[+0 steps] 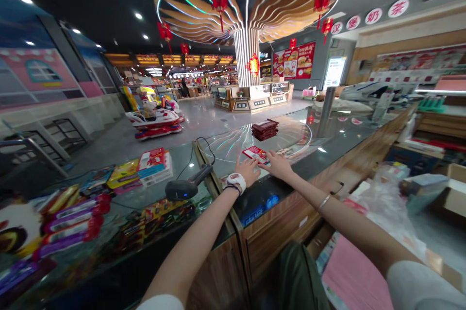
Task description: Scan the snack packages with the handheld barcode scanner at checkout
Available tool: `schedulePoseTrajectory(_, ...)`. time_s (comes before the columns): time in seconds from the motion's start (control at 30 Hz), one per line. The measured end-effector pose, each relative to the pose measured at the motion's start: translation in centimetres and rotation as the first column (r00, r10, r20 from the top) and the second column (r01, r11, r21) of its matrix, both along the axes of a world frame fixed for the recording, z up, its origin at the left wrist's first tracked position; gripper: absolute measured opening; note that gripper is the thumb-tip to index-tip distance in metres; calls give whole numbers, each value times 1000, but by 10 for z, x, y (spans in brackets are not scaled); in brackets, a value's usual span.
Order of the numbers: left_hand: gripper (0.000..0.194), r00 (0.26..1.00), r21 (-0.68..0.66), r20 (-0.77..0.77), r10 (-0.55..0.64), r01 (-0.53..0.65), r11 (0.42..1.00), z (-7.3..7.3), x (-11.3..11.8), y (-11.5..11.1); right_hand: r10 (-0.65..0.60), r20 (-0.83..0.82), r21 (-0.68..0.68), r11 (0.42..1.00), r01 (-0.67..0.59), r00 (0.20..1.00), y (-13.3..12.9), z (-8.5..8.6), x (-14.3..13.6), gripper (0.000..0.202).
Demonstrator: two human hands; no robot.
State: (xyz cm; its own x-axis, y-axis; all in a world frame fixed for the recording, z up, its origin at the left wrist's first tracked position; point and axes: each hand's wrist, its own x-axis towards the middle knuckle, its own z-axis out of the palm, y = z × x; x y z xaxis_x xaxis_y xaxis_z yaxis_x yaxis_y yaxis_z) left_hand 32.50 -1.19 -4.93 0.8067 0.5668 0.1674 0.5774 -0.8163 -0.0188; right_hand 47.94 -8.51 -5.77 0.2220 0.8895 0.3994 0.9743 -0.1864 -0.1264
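Note:
A flat red packet (254,151) with white and yellow print lies on the glass counter in front of me. My left hand (247,172) is at its near left edge, fingers spread and stretched forward. At its right end rests my right hand (278,166), fingertips touching the edge, with thumb and fingers apart. Neither hand visibly lifts the packet. Just beyond it stands a small stack of dark red packets (265,130). A black handheld barcode scanner (187,186) lies left of my left hand, its cable running back over the counter.
Boxed snacks (155,162) and purple-wrapped sweets (76,217) cover the left counter. A metal post (326,111) rises at the counter's right. Clear plastic bags (388,198) and a pink sheet (355,276) are low on my right. A kiddie ride (155,118) stands beyond.

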Motion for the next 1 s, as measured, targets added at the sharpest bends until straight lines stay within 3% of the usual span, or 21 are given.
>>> schedulePoseTrajectory(0.13,56,1000,-5,-24,19,-20,1000,1,1,5,188,18,-41,981,-188,982,-4,-11,9,48)
schedulePoseTrajectory(0.27,56,997,-32,-49,66,-68,997,3,10,19,225,-26,-167,960,-226,974,11,-11,18,54)
schedulePoseTrajectory(0.43,59,985,-54,14,174,-173,983,-1,27,46,169,-63,-302,936,-180,984,54,0,23,57)
schedulePoseTrajectory(0.6,55,982,-72,56,182,-177,982,-4,38,64,110,-74,-374,918,-130,991,87,2,23,58)
schedulePoseTrajectory(0.77,55,978,-50,46,204,-202,978,-3,47,69,51,-127,-373,923,-95,991,98,-3,21,59)
schedulePoseTrajectory(1.0,54,981,-68,50,189,-185,980,-4,50,73,10,-109,-270,962,-39,994,97,-8,22,56)
